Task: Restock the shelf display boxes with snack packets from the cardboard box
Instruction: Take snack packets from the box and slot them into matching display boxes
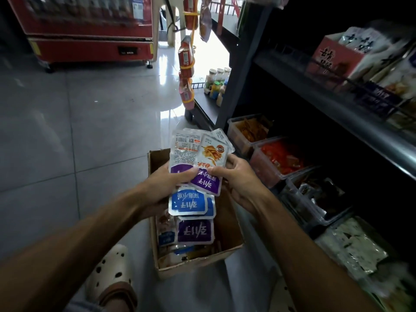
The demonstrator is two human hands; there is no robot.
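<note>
two hands meet over the cardboard box (227,224), both gripping the same fanned bunch of snack packets (198,154). the left hand (167,188) curls round the lower left of the bunch, thumb on the front near a purple label. the right hand (238,176) pinches the lower right edge, thumb pressed on the front packet, the one with an orange picture and a purple base; its other fingers are behind and hidden. the packets stand upright in the grip, silver tops fanned apart, one showing a barcode side.

just below the hands, a blue-labelled packet (188,202) and a purple-labelled packet (195,231) lie on top of the pile inside the open box, with more packets under them that are too jumbled to count. the box sits on the grey tiled floor (67,131), next to a spotted white shoe (108,273).

to the right is a dark shelf unit (315,86). on its lowest level stands a row of clear display boxes: one with brownish packets (249,130), one with red packets (279,157), one with dark packets (319,194), and one with pale packets (351,246). on the shelf above, a pink carton (335,57) holds white packets. a red drinks cooler (90,25) stands far off at the upper left
</note>
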